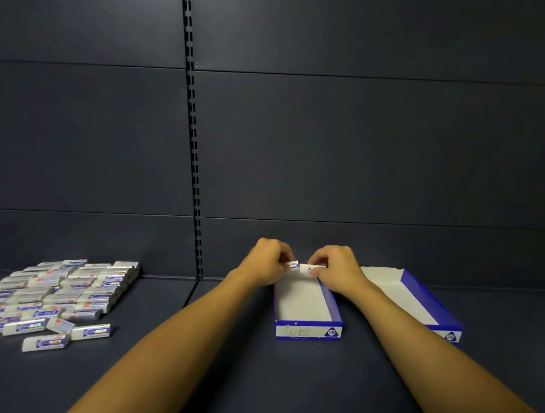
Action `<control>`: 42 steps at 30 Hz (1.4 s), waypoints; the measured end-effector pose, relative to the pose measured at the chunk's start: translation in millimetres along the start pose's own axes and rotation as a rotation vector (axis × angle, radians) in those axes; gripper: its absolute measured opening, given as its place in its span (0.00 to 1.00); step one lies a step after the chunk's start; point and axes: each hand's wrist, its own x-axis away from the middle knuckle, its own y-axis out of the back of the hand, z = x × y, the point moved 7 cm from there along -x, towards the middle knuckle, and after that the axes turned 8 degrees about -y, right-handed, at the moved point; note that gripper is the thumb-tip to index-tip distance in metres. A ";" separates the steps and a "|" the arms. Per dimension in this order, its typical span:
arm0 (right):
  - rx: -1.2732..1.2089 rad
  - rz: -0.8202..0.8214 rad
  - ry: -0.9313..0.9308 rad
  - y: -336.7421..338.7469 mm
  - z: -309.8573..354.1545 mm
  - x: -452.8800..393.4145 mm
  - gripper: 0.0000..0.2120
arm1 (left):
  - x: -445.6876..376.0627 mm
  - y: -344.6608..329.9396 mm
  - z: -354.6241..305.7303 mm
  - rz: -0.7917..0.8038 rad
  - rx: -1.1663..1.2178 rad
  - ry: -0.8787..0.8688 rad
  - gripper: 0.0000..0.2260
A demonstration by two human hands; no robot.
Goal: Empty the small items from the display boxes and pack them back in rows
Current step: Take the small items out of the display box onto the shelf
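1. A dark grey shelf (259, 375) fills the lower half of the view, backed by dark wall panels (359, 147) with a slotted metal upright (194, 160) running down between them.
2. Two bare forearms reach forward from the bottom edge toward the back of the shelf.
3. At the far left, a large pile of small silver-and-blue wrapped items (58, 294) lies on the shelf in loose rows, well apart from the boxes; a few sit askew at the pile's near edge.
4. Right of centre stand two open blue-and-white display boxes side by side. The left box (305, 303) shows a bare white floor and a "2B" mark on its front wall. The right box (416, 301) is partly hidden behind the right forearm.
5. The left hand (267, 261) hovers over the far end of the left box, fingers curled, pinching one small wrapped item (293, 265).
6. The right hand (334, 265) is just beside it, fingertips pinching a second small item (315, 268) at the box's far wall.
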 end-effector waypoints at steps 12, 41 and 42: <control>-0.095 -0.012 -0.032 -14.3 -15.8 -15.0 0.08 | -10.0 -29.2 4.0 0.042 -0.110 0.028 0.08; 0.453 0.037 0.044 -32.1 1.7 -27.8 0.07 | -15.7 -42.6 7.4 0.058 -0.371 0.088 0.13; 0.473 0.034 0.045 -33.6 1.8 -27.7 0.07 | -15.3 -41.9 6.6 0.056 -0.378 0.090 0.13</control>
